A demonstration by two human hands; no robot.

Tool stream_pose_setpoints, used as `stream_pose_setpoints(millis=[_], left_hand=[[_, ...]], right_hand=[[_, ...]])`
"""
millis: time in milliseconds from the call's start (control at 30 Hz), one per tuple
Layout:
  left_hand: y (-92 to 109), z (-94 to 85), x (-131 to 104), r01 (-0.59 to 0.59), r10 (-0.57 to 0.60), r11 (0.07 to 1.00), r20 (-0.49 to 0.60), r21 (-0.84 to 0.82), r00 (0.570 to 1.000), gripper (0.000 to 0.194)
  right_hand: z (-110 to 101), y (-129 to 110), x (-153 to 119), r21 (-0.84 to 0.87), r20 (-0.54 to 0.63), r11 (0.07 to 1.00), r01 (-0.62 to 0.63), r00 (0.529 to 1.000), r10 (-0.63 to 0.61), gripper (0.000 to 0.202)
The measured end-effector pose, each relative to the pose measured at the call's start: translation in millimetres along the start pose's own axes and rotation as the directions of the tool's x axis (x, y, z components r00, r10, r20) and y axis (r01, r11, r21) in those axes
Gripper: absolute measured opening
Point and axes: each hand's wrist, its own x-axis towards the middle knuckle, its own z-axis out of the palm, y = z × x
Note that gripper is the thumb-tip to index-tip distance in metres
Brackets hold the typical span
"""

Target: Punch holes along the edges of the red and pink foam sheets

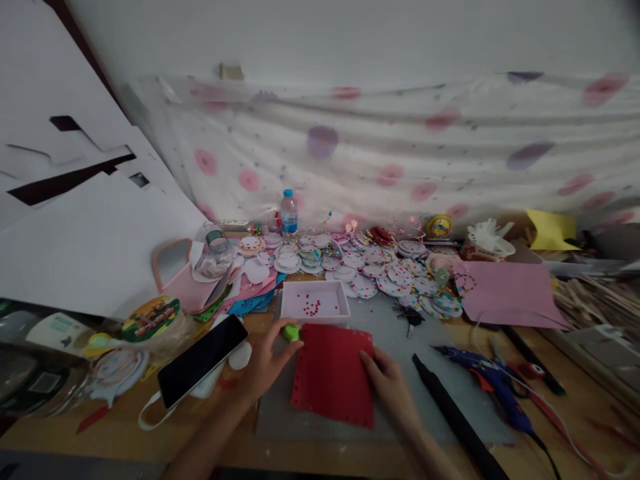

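My left hand [273, 360] is closed round a small green hole punch [291, 332] at the upper left corner of a red sheet [333, 373]. Small holes run along the sheet's left and top edges. My right hand [390, 383] pinches the sheet's right edge, with the thumb on top. Just behind the sheet, a white tray [344, 303] holds scattered little red dots. A grey mat [280, 420] lies under the sheet.
Many dotted paper discs [395, 277] cover the back, near a water bottle [289, 215]. A phone [200, 360] lies left. To the right are keys [411, 320], a black stick-like object [453, 413], a blue glue gun [493, 380] and pink paper [510, 293].
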Motion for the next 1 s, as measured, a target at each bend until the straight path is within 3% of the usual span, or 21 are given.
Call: stream_pose_setpoints(millis=[100,233,333,400,467,500,600,700,767,900,1000], left_hand=[[-14.1,-6.4,-21.0,-0.086,0.053,0.941,0.108,0.327,0.993,0.029],[-22.4,-2.2,-27.7,-0.170,0.103,0.854,0.161,0.492,0.982,0.034],[-8.3,-2.1,-23.7,-0.220,0.161,0.809,0.154,0.546,0.975,0.046],[10.0,-3.3,-23.8,-0.258,0.220,0.803,0.136,0.537,0.966,0.044],[29.7,-0.3,-26.3,-0.304,0.255,0.809,0.165,0.503,0.953,0.036],[38.0,4.0,-27.8,-0.342,0.250,0.813,0.247,0.470,0.936,0.034],[49.6,26.2,-31.4,-0.413,0.184,0.800,0.478,0.434,0.859,0.039],[44.0,47.7,-36.1,-0.449,0.119,0.758,0.576,0.473,0.809,0.051],[38.8,52.9,-41.4,-0.453,0.094,0.754,0.604,0.476,0.791,0.050],[34.9,49.0,-52.3,-0.447,0.093,0.770,0.612,0.456,0.785,0.033],[29.9,51.2,-56.6,-0.389,0.093,0.781,0.525,0.488,0.846,0.035]], right_hand=[[-12.1,6.7,-23.9,-0.335,-0.033,0.935,0.113,0.991,-0.132,0.034],[-44.2,-3.5,-42.3,-0.690,0.003,0.682,0.242,0.943,-0.332,0.032],[-84.0,-7.3,-46.6,-0.864,0.005,0.434,0.257,0.864,-0.503,0.029],[-109.4,0.0,-49.7,-0.945,0.027,0.254,0.204,0.827,-0.561,0.030],[-127.6,13.1,-53.5,-0.974,0.090,0.124,0.192,0.820,-0.565,0.032],[-133.4,19.8,-55.2,-0.976,0.122,0.085,0.202,0.822,-0.557,0.032],[-138.8,30.9,-58.2,-0.979,0.123,0.081,0.187,0.859,-0.497,0.033],[-133.6,22.9,-59.9,-0.965,0.127,0.147,0.215,0.882,-0.453,0.032],[-125.9,10.4,-62.2,-0.931,0.138,0.251,0.266,0.890,-0.435,0.033],[-95.8,-16.7,-63.5,-0.828,0.196,0.461,0.319,0.935,-0.295,0.037],[-62.1,-31.4,-53.4,-0.747,0.340,0.538,0.391,0.920,-0.195,0.038]])
